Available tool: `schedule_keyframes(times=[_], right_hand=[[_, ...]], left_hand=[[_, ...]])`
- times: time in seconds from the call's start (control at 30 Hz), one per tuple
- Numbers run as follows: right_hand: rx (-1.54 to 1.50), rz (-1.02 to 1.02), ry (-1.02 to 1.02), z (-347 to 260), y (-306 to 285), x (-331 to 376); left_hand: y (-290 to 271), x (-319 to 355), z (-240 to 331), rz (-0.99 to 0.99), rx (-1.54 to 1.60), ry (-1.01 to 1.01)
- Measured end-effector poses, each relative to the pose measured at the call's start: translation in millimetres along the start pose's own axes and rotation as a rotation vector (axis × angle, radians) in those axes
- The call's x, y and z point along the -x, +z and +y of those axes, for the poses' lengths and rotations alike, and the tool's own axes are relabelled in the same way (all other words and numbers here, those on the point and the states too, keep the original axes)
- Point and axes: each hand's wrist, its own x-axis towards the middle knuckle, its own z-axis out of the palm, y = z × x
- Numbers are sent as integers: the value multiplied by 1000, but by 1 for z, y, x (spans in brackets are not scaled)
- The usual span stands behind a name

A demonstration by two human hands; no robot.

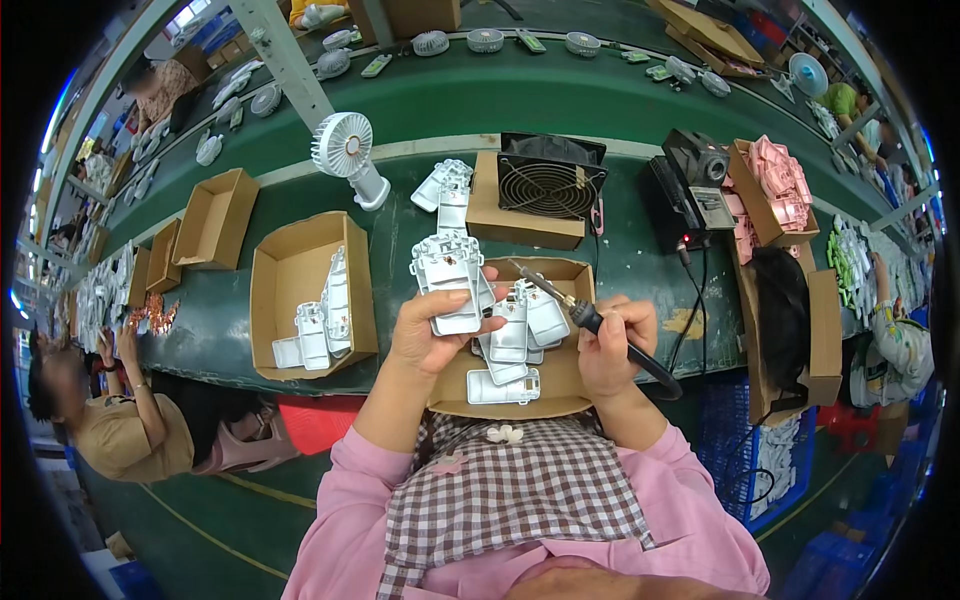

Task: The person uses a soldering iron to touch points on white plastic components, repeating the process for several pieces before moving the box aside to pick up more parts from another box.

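In my left hand (425, 335) are a few white plastic housings (447, 275), fanned together, with small copper-coloured parts showing on the upper ones. My right hand (612, 345) grips a soldering iron (588, 318) by its dark handle, its tip pointing up and left, close to the held housings but apart from them. Below both hands stands an open cardboard box (455, 398) with several more white housings (505, 386) in it. Beyond my left hand, another stack of white housings (452, 190) lies on the green bench.
A box of white housings (262, 330) stands left, near a white handheld fan (345, 150). Ahead, a black cooling fan (553, 180) sits by a cardboard box. To the right are a soldering station (678, 205), its cord, and pink housings (775, 185). Co-workers sit on both sides.
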Motion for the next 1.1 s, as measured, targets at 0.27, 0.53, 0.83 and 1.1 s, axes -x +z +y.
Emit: schedule_keyframes(times=[0.27,0.53,0.83,1.1], right_hand=[[109,-21,-30,1,3,2],[331,-133,-1,4,1,2],[327,-49,71,2,8,2],[341,-45,82,3,8,1]], left_hand=[[10,0,-8,180,-325,301],[12,-1,-11,194,-431,283],[11,-1,-14,207,-498,307],[12,-1,-13,215,-559,319]])
